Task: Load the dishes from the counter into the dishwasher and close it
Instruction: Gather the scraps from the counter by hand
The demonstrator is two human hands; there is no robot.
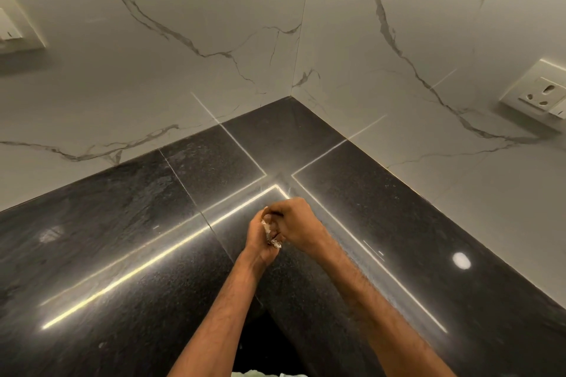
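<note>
black granite counter corner, marble wall; l hand + r hand fingers curled, pinching white scrap btwn them.

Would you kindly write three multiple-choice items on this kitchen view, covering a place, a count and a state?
1. Where are the left hand and right hand? A. Over the counter near its corner. B. In a sink. C. On a plate.
2. How many sockets show? A. None. B. Two. C. Four.
3. How are the hands? A. Flat, apart. B. Together, gripping a whitish scrap. C. Pointing upward.
1A: they meet above the black counter. 2B: one far left, one far right. 3B: fingers curl round the scrap.
</note>
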